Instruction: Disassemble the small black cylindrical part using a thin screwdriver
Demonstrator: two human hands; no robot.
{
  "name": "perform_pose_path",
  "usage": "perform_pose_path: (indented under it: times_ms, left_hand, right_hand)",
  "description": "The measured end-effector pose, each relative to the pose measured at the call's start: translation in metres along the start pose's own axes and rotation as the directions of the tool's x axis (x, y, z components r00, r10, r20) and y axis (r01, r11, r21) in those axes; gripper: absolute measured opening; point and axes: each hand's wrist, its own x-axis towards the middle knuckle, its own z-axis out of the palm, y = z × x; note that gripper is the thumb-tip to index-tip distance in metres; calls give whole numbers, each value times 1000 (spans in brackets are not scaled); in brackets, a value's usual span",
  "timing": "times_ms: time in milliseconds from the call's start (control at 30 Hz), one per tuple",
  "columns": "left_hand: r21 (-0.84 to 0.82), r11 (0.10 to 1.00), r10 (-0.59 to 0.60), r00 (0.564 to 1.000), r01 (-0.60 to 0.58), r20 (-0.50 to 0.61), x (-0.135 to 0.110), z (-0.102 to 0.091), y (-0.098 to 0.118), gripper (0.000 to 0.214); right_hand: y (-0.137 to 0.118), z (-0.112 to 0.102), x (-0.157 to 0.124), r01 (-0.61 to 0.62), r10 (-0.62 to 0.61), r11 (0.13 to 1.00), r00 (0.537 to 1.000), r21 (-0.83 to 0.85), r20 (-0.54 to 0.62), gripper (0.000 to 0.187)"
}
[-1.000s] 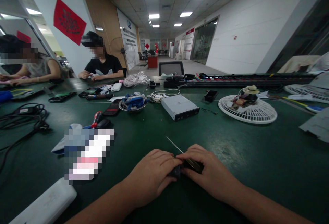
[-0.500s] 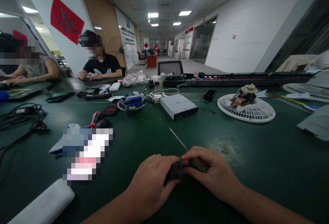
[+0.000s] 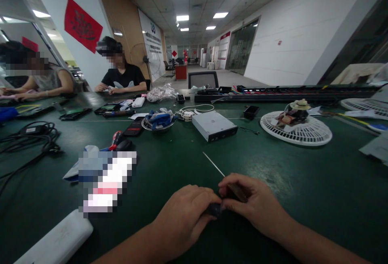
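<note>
Low in the head view, my left hand [image 3: 186, 211] is closed around a small dark part [image 3: 215, 210], mostly covered by the fingers, so its kind cannot be made out. Beside it my right hand [image 3: 257, 199] grips a screwdriver [image 3: 237, 191] with a brownish handle against the palm. The thin metal shaft points away from me, up and to the left, clear of the dark part. My right thumb and fingertips meet the near right end of the dark part. Both hands are just above the green table [image 3: 169, 163].
An optical drive [image 3: 214, 124] lies ahead, beside a bowl [image 3: 159, 126] of blue-and-white cloth. A white fan grille with a motor [image 3: 297, 128] is at right. Left are a blurred-out phone [image 3: 112, 181], a white power bank [image 3: 57, 237] and black cables [image 3: 39, 139]. Two people sit across the table.
The left fingers have curled further over the dark part, and it now looks turned and lower in the grip. The whole view has shifted slightly; the screwdriver stays in my right hand.
</note>
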Motion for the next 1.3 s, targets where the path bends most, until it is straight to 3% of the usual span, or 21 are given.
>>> perform_pose_path:
  times_ms: [267, 467, 533, 667, 733, 967, 1167, 1233, 1300]
  left_hand:
    - [55, 997, 51, 995, -55, 83, -1, -2, 0, 28]
    - [-22, 1000, 8, 994, -6, 108, 1, -6, 3, 28]
    - [-61, 998, -15, 993, 22, 113, 1, -7, 4, 31]
    - [-65, 997, -30, 990, 39, 141, 0, -7, 4, 35]
    - [-65, 998, -14, 991, 23, 135, -1, -6, 3, 35]
    - [-110, 994, 19, 998, -12, 66, -1, -4, -2, 32]
    - [-97, 995, -39, 995, 29, -94, -1, 2, -4, 34]
    - [-87, 991, -120, 971, 104, -205, 0, 2, -5, 31]
    - [-100, 970, -240, 914, 220, -326, 2, 0, -8, 27]
  right_hand:
    - [-2, -2, -1, 117, -92, 964, 989, -239, 112, 14]
    - [1, -2, -3, 384, -359, 886, 923, -260, 139, 14]
    - [2, -3, -3, 329, -311, 907, 944, -263, 109, 17]
    - [-1, -3, -4, 102, -85, 969, 993, -224, 84, 23]
    - [-3, -3, -4, 91, -73, 974, 993, -206, 93, 21]
    - [-2, -2, -3, 64, -59, 974, 998, -218, 32, 27]
    - [-3, -2, -6, 272, -271, 935, 962, -227, 37, 25]
    - [-3, -3, -7, 279, -289, 939, 957, -200, -21, 24]
    - [-1, -4, -8, 248, -264, 958, 959, -146, -101, 20]
